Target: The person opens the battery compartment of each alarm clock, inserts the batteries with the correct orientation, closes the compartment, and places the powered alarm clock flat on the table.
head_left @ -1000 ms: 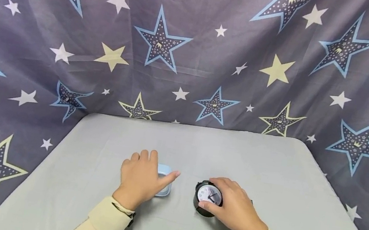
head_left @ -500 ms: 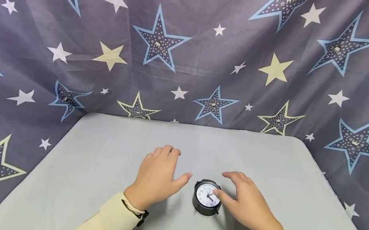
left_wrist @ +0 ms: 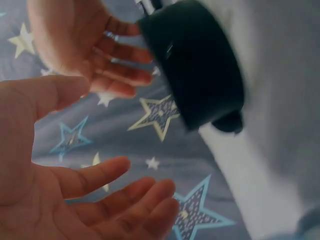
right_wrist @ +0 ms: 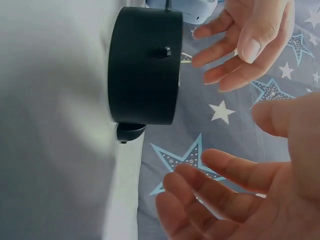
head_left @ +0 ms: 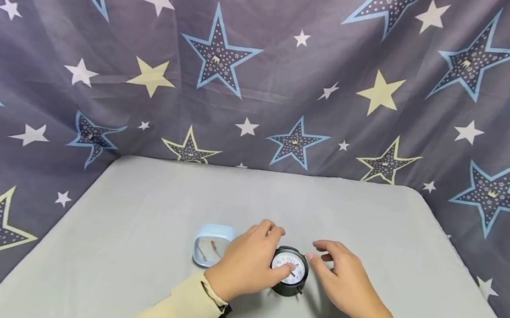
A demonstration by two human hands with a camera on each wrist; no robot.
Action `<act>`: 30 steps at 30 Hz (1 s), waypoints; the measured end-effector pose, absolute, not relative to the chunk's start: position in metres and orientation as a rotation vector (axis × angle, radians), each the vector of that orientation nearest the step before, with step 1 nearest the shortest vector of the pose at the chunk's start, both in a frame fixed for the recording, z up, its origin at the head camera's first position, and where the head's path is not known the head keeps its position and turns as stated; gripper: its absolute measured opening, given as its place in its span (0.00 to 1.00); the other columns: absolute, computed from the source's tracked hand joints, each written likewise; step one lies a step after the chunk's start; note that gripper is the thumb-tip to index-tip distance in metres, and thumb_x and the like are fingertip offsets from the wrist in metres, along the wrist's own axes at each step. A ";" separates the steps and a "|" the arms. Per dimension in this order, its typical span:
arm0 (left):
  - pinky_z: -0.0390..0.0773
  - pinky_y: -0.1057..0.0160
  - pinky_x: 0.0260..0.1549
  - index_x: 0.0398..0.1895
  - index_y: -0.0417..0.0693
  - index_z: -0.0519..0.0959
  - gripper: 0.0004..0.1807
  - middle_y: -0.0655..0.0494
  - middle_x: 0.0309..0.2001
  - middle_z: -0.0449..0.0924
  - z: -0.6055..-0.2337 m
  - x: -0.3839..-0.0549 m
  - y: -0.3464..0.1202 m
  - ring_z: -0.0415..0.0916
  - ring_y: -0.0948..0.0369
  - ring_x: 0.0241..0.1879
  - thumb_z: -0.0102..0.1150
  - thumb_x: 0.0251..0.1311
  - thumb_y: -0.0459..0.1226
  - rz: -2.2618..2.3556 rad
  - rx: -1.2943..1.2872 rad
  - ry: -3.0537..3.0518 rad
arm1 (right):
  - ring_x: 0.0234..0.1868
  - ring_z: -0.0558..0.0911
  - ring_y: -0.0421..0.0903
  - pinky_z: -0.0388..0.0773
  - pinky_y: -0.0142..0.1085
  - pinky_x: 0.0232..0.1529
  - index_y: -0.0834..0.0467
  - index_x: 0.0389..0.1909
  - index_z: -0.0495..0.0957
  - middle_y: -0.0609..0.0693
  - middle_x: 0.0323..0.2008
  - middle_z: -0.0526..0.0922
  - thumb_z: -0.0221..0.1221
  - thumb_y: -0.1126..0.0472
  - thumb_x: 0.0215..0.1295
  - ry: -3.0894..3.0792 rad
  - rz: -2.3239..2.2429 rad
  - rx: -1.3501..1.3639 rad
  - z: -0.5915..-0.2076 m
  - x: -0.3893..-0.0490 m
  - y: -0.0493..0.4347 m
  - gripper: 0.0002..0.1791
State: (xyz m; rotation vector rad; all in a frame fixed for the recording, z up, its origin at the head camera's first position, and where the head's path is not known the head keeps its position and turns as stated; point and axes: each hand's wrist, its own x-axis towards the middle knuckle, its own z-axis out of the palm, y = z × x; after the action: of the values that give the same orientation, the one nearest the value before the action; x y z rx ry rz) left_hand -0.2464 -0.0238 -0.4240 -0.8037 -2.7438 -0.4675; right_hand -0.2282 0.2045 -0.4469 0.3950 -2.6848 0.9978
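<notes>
A round black alarm clock (head_left: 286, 289) with a white dial rests on the grey table between my two hands. My left hand (head_left: 248, 263) hovers at its left side, and the thumb covers part of the dial in the head view. On the other side, my right hand (head_left: 348, 282) is held a little apart, fingers loosely bent around nothing. Both wrist views show the clock's dark side (right_wrist: 145, 70) with a gap between it and the palms. Left of my left hand lies a light blue square clock (head_left: 205, 251), partly hidden by that hand.
The table (head_left: 154, 287) has a light grey cover. A dark curtain (head_left: 275, 29) printed with stars hangs behind it and along both sides.
My left hand has moved right, from over the blue clock to beside the black one, uncovering the blue clock. My right hand has let go of the black clock and drawn back slightly right.
</notes>
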 end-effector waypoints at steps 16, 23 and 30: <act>0.72 0.54 0.21 0.62 0.56 0.77 0.53 0.47 0.44 0.76 -0.442 -0.253 0.017 0.76 0.52 0.25 0.39 0.51 0.84 -0.018 -0.641 -3.011 | 0.43 0.84 0.44 0.79 0.44 0.45 0.56 0.50 0.85 0.49 0.48 0.87 0.53 0.50 0.79 -2.628 1.029 0.207 -0.457 -0.235 0.217 0.17; 0.72 0.53 0.20 0.58 0.56 0.79 0.51 0.50 0.39 0.76 -0.446 -0.256 0.025 0.75 0.54 0.24 0.37 0.51 0.84 0.054 -0.623 -3.055 | 0.41 0.83 0.43 0.78 0.42 0.43 0.55 0.49 0.85 0.49 0.45 0.86 0.53 0.51 0.79 -2.624 1.026 0.180 -0.458 -0.237 0.218 0.15; 0.74 0.53 0.22 0.53 0.55 0.81 0.46 0.52 0.37 0.76 -0.448 -0.260 0.027 0.77 0.53 0.26 0.42 0.54 0.81 0.039 -0.628 -3.059 | 0.40 0.82 0.43 0.78 0.42 0.43 0.55 0.49 0.84 0.50 0.46 0.85 0.54 0.51 0.78 -2.614 1.031 0.167 -0.462 -0.238 0.217 0.15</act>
State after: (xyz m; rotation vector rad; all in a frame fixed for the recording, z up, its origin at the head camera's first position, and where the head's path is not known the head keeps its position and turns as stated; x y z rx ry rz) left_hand -0.2598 0.0266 -0.4485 -0.6276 -3.0594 0.0394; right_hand -0.2375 0.2173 -0.4619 0.1672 -2.6140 1.0311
